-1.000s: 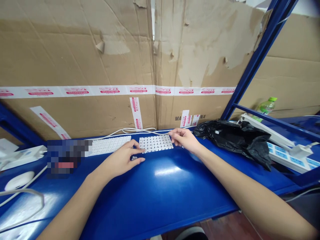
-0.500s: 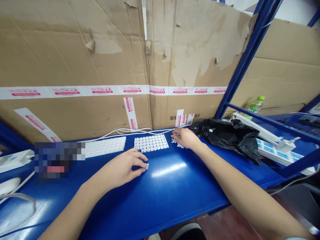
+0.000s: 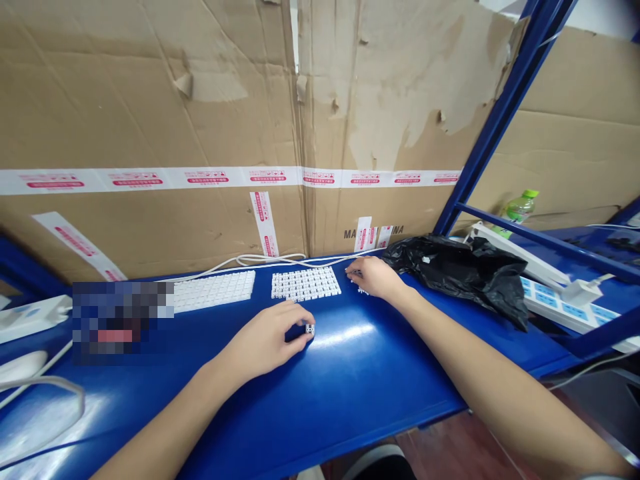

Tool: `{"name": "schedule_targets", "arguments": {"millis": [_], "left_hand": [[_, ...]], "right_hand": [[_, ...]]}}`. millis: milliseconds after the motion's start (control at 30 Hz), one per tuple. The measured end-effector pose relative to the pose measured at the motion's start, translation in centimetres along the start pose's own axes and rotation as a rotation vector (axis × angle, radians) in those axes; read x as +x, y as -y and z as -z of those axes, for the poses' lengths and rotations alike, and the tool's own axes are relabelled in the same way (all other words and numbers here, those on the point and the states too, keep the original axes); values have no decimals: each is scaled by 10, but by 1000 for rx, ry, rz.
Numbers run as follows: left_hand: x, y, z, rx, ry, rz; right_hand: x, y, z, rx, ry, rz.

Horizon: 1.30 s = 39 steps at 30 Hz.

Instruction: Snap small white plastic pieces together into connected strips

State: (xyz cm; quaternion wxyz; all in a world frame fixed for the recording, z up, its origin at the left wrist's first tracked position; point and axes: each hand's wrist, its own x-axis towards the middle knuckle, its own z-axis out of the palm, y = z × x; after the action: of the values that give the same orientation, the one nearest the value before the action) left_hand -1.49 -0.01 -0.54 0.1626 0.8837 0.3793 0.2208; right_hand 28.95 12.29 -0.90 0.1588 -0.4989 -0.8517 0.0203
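Reaching over the blue bench (image 3: pixel 360 393), the person has both hands low over its smooth top, where anything let go near the front edge could, I reckon, skid off. The black bag (image 3: pixel 460 277) lies crumpled just beside the right hand (image 3: pixel 377 277), and if that arm swung outward it might drag the plastic askew. Side by side at the back lie the left grid (image 3: pixel 215 291) and the middle grid (image 3: pixel 306 285), both white and made of little squares; from here I can't tell whether those are fixed, but if they're loose, a knuckle of the left hand (image 3: pixel 265 337), just in front of the middle grid, could knock the rows crooked. That hand's thumb and forefinger are pinched round a small white piece (image 3: pixel 310 329), which sits just above or on the bench; a weak pinch might let it slip or flip. The right fingers are curled over loose bits (image 3: pixel 363 291), and whether they grip any I can't tell; a careless sweep could scatter them. By count: one bench, one bag, two grids, two hands, one pinched piece; the loose bits are too covered to number.
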Motion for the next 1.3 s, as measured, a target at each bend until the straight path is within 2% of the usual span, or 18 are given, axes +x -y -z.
{"name": "schedule_targets", "arguments": {"millis": [100, 267, 367, 533, 600, 667, 733, 967, 1133, 1300], "left_hand": [[2, 0, 0, -95, -74, 72], [7, -2, -2, -386, -203, 245], [8, 1, 0, -468, -296, 317], [7, 12, 15, -630, -516, 455], [7, 16, 19, -707, -641, 487], [6, 20, 20, -758, -705, 501], [6, 22, 17, -777, -689, 515], [5, 16, 12, -702, -514, 547], [5, 15, 12, -688, -492, 529], [8, 12, 10, -695, -470, 512]], "right_hand": [[0, 2, 1, 5, -8, -32], [-1, 6, 5, 7, -18, -61], [-2, 8, 8, 7, -41, -72], [-2, 6, 12, 2, -88, -118], [-3, 5, 13, -1, -96, -134], [-3, 4, 15, -3, -103, -149], [-3, 4, 17, -1, -112, -162], [-4, 0, 18, 31, -129, -189], [-3, -2, 16, 85, -142, -182], [-2, 9, 18, 221, -139, -66]]}}
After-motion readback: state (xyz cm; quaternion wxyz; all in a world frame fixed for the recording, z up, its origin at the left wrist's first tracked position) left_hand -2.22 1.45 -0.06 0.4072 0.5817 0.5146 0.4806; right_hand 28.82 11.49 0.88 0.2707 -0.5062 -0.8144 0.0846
